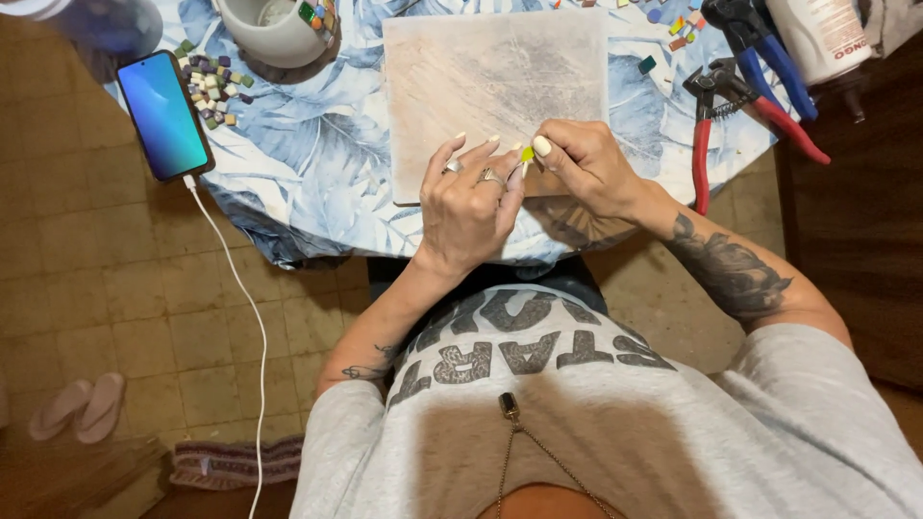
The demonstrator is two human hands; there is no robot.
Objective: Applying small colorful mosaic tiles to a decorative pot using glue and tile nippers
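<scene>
Small yellow-green tile piece [527,154], pinched between fingertips of left hand [469,204] and right hand [586,165], just above near edge of pale square board [481,77]. Board flat on leaf-print surface [308,163]; red-handled nippers [716,120] at right, phone [163,115] and loose mosaic tiles [212,88] well apart at left.

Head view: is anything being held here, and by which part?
A small yellow-green mosaic piece is pinched at its edges between the fingertips of the left hand and the right hand, above the pale square board.
</scene>
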